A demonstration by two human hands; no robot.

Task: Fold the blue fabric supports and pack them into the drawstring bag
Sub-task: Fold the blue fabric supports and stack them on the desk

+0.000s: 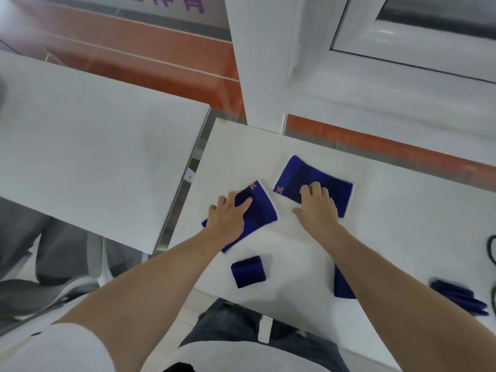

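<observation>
Two large blue fabric supports lie flat on the white table (389,210). My left hand (228,216) presses palm-down on the left support (261,208), fingers spread. On the right support (314,174) rests my right hand (318,205), also flat with fingers apart. A small folded blue support (248,272) sits near the table's front edge. Another blue piece (342,285) shows partly under my right forearm. A crumpled dark blue fabric item (459,298) lies at the far right; I cannot tell whether it is the drawstring bag.
A second white table (94,157) stands to the left across a narrow gap. A black cable (492,253) curls at the right edge. A white window frame (349,49) rises behind. My jeans show below the table's front edge.
</observation>
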